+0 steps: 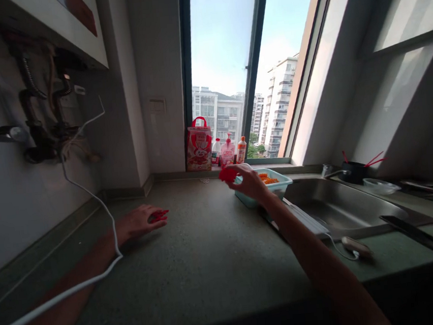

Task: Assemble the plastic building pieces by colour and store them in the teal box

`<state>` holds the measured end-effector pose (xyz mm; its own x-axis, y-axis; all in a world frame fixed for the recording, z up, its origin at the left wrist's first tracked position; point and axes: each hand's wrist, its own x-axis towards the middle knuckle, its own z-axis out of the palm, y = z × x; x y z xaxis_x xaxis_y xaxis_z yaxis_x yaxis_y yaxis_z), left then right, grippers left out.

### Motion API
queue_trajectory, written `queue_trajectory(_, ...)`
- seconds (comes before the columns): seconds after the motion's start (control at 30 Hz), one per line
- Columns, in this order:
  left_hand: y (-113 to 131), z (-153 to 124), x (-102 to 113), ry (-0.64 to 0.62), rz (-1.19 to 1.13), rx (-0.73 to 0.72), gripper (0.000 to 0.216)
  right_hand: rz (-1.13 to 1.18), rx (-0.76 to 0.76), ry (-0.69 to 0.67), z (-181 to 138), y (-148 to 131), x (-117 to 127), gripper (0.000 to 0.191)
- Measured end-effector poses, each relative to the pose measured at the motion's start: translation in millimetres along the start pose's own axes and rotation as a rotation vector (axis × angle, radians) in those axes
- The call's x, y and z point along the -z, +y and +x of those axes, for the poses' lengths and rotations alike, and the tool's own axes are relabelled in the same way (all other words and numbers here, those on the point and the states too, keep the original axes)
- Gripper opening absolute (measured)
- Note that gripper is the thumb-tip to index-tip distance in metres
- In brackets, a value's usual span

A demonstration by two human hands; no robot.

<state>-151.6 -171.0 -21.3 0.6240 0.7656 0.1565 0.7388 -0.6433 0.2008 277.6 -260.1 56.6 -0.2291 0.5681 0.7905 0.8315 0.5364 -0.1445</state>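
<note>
Over the grey-green counter (209,245), at left of centre, my left hand (140,222) is closed with its fingers curled round a small red piece (159,216). Part of that piece is hidden by the fingers, and its kind does not show. My right hand (249,181) is raised at the front of a light blue basin (280,191), pinching a red piece with an uneven edge (228,174) between thumb and fingers. Orange ridged pieces (267,178) lie in the basin. My right forearm passes in front of the basin and hides part of it.
A steel sink (320,201) lies to the right, with a black pot (354,172) and a clear bowl (381,186) behind it. A white cable (108,214) hangs across my left arm. A red-and-white bag (199,148) and several bottles stand by the window.
</note>
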Motion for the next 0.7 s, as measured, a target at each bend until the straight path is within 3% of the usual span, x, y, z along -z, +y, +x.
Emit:
queue_trajectory(0.13, -2, -1, 0, -0.004, 0.018, -0.041, 0.069, -0.187, -0.257, 0.024, 33, 50, 42, 0.047)
queue_trajectory(0.23, -2, -3, -1, 0.007, -0.007, -0.036, 0.061, -0.327, -0.440, -0.024, 38, 79, 51, 0.050)
queue_trajectory(0.3, -2, -4, -1, 0.019, -0.029, -0.032, 0.058, -0.395, -0.512, -0.138, 34, 92, 47, 0.050)
queue_trajectory(0.43, -2, -2, -1, 0.033, -0.059, -0.030, 0.057, -0.440, -0.537, -0.383, 21, 105, 31, 0.046)
queue_trajectory(0.6, -5, 0, -4, 0.050, -0.056, -0.042, 0.058, -0.362, -0.473, -0.507, 16, 104, 13, 0.038)
queue_trajectory(0.7, -7, 0, -5, 0.055, -0.044, -0.055, 0.057, -0.348, -0.455, -0.528, 23, 100, 19, 0.043)
